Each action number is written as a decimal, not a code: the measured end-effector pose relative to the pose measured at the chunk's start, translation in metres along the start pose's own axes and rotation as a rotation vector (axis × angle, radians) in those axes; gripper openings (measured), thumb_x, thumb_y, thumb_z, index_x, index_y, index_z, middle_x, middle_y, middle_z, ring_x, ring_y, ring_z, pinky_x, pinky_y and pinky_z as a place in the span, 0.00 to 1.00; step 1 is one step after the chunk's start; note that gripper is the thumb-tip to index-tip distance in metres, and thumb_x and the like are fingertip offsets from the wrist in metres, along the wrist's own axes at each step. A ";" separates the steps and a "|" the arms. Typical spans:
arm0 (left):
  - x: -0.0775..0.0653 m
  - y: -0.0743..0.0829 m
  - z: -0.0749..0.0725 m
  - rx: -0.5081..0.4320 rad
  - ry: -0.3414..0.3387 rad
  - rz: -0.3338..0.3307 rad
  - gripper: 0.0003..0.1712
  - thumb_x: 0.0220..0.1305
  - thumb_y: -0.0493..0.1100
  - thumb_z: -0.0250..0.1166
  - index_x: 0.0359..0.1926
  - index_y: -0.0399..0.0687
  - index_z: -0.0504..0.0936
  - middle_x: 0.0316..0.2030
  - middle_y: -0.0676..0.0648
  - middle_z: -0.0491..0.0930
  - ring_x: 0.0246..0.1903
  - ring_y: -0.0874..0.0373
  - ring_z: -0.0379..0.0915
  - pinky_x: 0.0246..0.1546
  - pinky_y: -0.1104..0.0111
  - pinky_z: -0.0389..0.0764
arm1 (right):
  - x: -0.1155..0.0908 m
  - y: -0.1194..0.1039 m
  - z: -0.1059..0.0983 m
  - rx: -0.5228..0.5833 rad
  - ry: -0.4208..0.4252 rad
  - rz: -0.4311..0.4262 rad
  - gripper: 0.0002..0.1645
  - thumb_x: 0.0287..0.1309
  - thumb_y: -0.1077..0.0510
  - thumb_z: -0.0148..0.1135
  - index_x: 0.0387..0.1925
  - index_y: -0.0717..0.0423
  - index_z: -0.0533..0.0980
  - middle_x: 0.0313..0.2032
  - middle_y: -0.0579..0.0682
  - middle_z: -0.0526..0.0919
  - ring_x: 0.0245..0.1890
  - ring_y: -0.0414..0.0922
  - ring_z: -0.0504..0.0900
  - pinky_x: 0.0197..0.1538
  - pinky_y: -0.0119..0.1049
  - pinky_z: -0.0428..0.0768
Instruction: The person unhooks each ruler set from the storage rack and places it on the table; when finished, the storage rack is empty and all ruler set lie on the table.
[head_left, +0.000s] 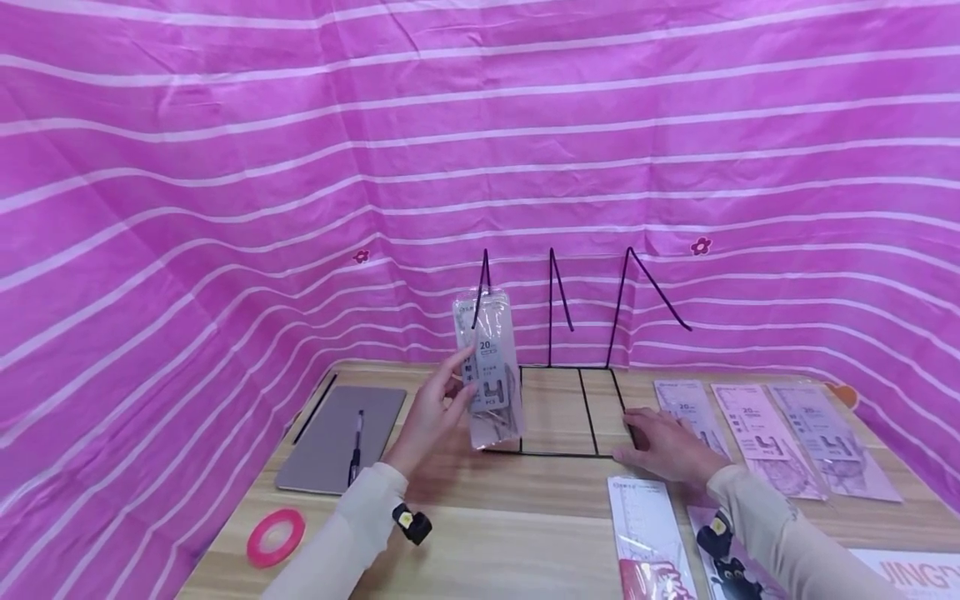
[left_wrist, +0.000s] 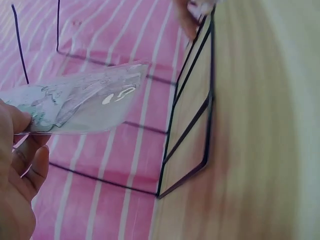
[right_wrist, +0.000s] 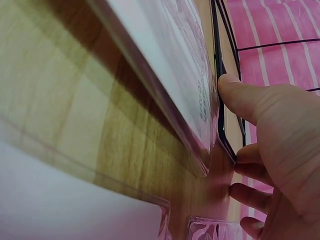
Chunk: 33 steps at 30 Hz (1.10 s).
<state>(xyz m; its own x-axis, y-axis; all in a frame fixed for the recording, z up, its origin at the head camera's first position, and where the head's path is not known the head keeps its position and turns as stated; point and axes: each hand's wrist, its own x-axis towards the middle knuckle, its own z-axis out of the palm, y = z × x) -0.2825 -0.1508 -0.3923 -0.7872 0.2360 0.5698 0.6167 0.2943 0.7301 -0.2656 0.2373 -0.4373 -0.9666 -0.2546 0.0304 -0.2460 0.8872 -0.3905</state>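
Observation:
My left hand (head_left: 438, 408) pinches a clear plastic packet (head_left: 491, 367) printed "20" and "4 PCS", thumb in front. The packet stands upright at the leftmost hook of a black wire display rack (head_left: 589, 412), its top overlapping the hook's prong. In the left wrist view, the packet's clear end (left_wrist: 125, 95) points away from the fingers, with the rack's base (left_wrist: 206, 135) beyond. My right hand (head_left: 667, 442) grips the right side of the rack's base, its thumb (right_wrist: 237, 90) on the black wire. The rack's middle and right hooks carry nothing.
Several similar packets (head_left: 765, 442) lie right of the rack. Nearer are a white-and-red packet (head_left: 641, 525) and one with a black cat (head_left: 731, 575). At left are a grey notebook (head_left: 318, 442), a pen (head_left: 356, 450) and a pink ring (head_left: 255, 546). Pink striped cloth (head_left: 480, 150) hangs around the table.

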 end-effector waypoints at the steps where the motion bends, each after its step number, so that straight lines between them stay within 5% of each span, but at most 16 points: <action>1: -0.005 0.004 -0.001 -0.006 -0.004 0.006 0.35 0.75 0.35 0.63 0.79 0.54 0.66 0.48 0.39 0.83 0.38 0.53 0.84 0.38 0.69 0.88 | 0.000 0.000 0.000 0.000 0.000 -0.004 0.51 0.64 0.31 0.68 0.73 0.64 0.70 0.75 0.68 0.68 0.75 0.72 0.63 0.74 0.79 0.49; 11: -0.059 0.038 0.003 -0.052 -0.029 -0.044 0.37 0.76 0.39 0.63 0.80 0.62 0.63 0.48 0.46 0.85 0.43 0.59 0.81 0.46 0.67 0.87 | 0.001 0.005 0.002 0.046 -0.023 0.031 0.53 0.64 0.30 0.66 0.76 0.61 0.66 0.76 0.66 0.67 0.76 0.69 0.62 0.77 0.74 0.48; 15: -0.082 0.050 0.008 -0.062 -0.015 0.083 0.38 0.72 0.32 0.65 0.79 0.54 0.65 0.47 0.47 0.83 0.41 0.63 0.78 0.41 0.69 0.86 | 0.003 0.006 0.001 0.056 -0.027 0.039 0.54 0.64 0.30 0.66 0.77 0.61 0.65 0.76 0.65 0.66 0.76 0.69 0.62 0.77 0.73 0.48; 18: -0.096 0.061 0.016 -0.104 -0.067 0.137 0.37 0.71 0.30 0.65 0.77 0.47 0.66 0.47 0.44 0.82 0.40 0.63 0.77 0.39 0.70 0.85 | 0.005 0.007 -0.001 0.050 -0.025 0.038 0.54 0.64 0.29 0.66 0.77 0.60 0.65 0.77 0.65 0.66 0.77 0.69 0.62 0.78 0.73 0.47; 21: -0.102 0.071 0.028 -0.202 -0.226 -0.031 0.36 0.74 0.37 0.65 0.79 0.54 0.65 0.48 0.44 0.80 0.41 0.62 0.76 0.41 0.72 0.83 | 0.008 0.009 -0.006 0.041 -0.017 0.035 0.54 0.64 0.30 0.67 0.77 0.60 0.65 0.77 0.65 0.65 0.77 0.69 0.61 0.78 0.73 0.47; 26: -0.106 0.074 0.052 -0.287 -0.454 -0.399 0.33 0.76 0.42 0.65 0.77 0.63 0.68 0.48 0.48 0.78 0.42 0.60 0.74 0.41 0.75 0.78 | 0.005 0.009 -0.010 0.059 -0.024 0.057 0.53 0.65 0.32 0.68 0.78 0.60 0.65 0.78 0.65 0.64 0.79 0.69 0.58 0.79 0.73 0.43; 33: -0.117 0.066 0.074 -0.226 -0.574 -0.541 0.33 0.73 0.38 0.67 0.75 0.56 0.72 0.52 0.52 0.82 0.42 0.61 0.78 0.43 0.74 0.81 | 0.003 0.002 -0.001 0.066 -0.030 0.057 0.51 0.65 0.33 0.68 0.77 0.59 0.65 0.78 0.64 0.65 0.78 0.67 0.60 0.79 0.72 0.47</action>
<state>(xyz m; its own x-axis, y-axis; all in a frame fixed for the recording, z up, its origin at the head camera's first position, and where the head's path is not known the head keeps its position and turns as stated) -0.1494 -0.0903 -0.4388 -0.8127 0.5701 -0.1202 0.0880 0.3240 0.9420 -0.2693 0.2385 -0.4366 -0.9761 -0.2163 -0.0208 -0.1840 0.8736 -0.4505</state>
